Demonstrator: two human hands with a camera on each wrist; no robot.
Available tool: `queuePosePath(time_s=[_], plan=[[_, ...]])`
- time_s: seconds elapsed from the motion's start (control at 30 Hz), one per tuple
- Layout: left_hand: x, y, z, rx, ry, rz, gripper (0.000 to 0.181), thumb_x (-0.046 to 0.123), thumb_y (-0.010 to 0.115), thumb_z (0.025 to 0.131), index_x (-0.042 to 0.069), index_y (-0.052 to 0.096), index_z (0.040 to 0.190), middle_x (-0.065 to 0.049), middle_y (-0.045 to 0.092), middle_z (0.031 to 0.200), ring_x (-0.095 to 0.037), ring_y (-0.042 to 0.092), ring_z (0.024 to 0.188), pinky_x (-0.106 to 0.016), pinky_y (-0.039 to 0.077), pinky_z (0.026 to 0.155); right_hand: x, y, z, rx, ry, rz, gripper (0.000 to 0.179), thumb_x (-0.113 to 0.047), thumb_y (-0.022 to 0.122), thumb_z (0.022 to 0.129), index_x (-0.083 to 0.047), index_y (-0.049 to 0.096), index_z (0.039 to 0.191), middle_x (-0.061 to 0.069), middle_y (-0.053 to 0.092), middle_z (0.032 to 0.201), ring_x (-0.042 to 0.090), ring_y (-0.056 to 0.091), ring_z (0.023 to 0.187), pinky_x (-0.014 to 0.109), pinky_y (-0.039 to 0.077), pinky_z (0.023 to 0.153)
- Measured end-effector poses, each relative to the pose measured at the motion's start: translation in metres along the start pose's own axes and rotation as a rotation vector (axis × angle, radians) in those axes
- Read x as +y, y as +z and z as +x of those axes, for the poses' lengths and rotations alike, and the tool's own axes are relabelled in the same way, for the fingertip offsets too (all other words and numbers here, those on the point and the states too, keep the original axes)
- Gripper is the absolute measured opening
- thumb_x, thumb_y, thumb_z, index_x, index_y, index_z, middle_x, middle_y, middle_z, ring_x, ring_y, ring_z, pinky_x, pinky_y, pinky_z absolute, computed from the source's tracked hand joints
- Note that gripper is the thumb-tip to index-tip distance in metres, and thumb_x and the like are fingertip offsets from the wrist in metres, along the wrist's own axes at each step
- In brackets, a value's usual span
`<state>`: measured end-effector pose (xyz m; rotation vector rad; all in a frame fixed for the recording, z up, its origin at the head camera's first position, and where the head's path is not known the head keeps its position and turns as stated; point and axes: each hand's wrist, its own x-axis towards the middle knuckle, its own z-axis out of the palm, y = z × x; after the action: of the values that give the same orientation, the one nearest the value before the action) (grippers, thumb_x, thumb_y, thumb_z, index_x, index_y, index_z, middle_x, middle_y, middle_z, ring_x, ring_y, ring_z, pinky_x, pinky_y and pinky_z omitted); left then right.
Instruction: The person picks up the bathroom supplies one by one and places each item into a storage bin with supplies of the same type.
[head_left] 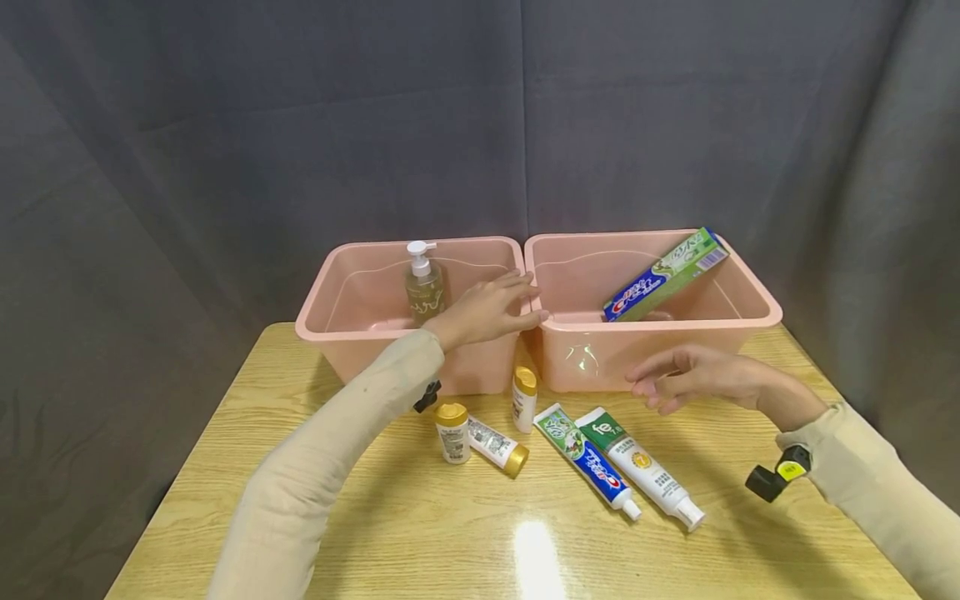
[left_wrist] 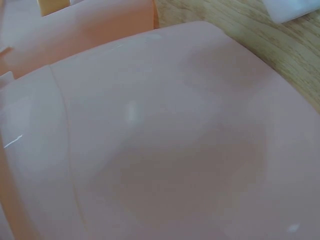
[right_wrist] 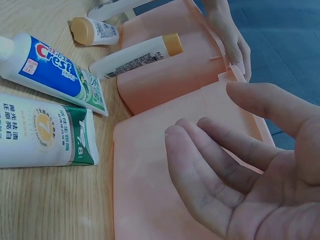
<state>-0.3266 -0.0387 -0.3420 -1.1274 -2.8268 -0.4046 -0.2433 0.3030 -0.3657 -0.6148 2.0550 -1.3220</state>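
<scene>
Two pink plastic bins, the left bin and the right bin, stand side by side on a wooden table. My left hand rests where their inner rims meet, fingers stretched toward the right bin. Pink bin wall fills most of the left wrist view. My right hand hovers in front of the right bin, fingers loosely bent with nothing between them. Below and left of it lie a green-and-white toothpaste tube and a blue-and-green Crest tube.
Inside the left bin stands a pump bottle. A Crest toothpaste box leans in the right bin. Three small gold-capped bottles are on the table: one upright, one lying, another near the bins' gap.
</scene>
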Motion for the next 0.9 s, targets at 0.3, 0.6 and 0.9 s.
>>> queuePosePath(time_s=[0.3,0.6,0.9], plan=[[-0.001,0.001,0.001,0.006,0.005,0.006,0.063,0.055,0.045,0.100,0.013,0.050,0.146,-0.009,0.030,0.159,-0.027,0.022,0.148,-0.050,0.020,0.118,0.007,0.003,0.002,-0.010,0.011,0.018,0.047,-0.008,0.060,0.098,0.018,0.046,0.134,0.009,0.068,0.114,0.021,0.066,0.099,0.037,0.056,0.089],[0.001,-0.002,0.000,0.008,0.005,-0.002,0.062,0.054,0.046,0.101,0.012,0.050,0.146,-0.009,0.029,0.160,-0.029,0.022,0.148,-0.050,0.019,0.119,0.013,0.003,0.004,-0.018,0.025,0.034,0.043,-0.008,0.059,0.098,0.016,0.049,0.133,0.013,0.067,0.116,0.028,0.065,0.103,0.040,0.056,0.089],[0.002,-0.002,0.000,-0.005,-0.006,0.005,0.063,0.056,0.045,0.100,0.013,0.049,0.146,-0.008,0.028,0.160,-0.027,0.020,0.148,-0.049,0.018,0.119,0.021,0.003,0.000,-0.007,0.047,0.031,0.042,-0.011,0.061,0.098,0.013,0.052,0.132,0.022,0.064,0.121,0.029,0.065,0.104,0.040,0.055,0.090]])
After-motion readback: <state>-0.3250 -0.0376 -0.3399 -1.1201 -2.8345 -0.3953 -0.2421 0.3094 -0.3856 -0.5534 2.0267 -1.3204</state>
